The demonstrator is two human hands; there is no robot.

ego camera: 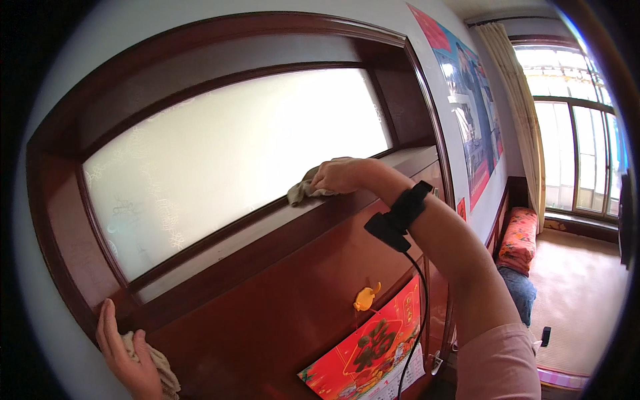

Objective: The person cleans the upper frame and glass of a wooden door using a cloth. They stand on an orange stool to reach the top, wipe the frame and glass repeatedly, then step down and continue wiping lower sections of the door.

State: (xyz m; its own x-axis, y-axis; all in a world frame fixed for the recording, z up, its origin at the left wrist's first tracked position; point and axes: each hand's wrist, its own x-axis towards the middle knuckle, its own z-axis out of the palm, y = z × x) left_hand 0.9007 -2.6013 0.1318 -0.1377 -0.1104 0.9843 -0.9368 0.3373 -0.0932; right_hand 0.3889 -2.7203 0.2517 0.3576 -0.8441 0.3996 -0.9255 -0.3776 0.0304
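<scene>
My right hand (339, 175) presses a greyish cloth (302, 192) onto the wooden ledge (400, 159) below a frosted glass window pane (235, 165). The fingers bunch the cloth against the lower edge of the pane. A black strap with a small device (400, 217) and a cable sits on my right forearm. At the lower left, my left hand (125, 357) rests its fingertips by the bottom corner of the dark red wooden frame (60, 240). A beige cloth (159, 365) hangs from that hand, held between thumb and palm.
Below the ledge is a red-brown wooden door panel (235, 330). A red wall calendar (375, 345) hangs there from a yellow hook (367, 297). To the right are a poster (470, 105), a curtain (517, 110), folded floral bedding (520, 235) and a bed (580, 305) holding a small black object (546, 336).
</scene>
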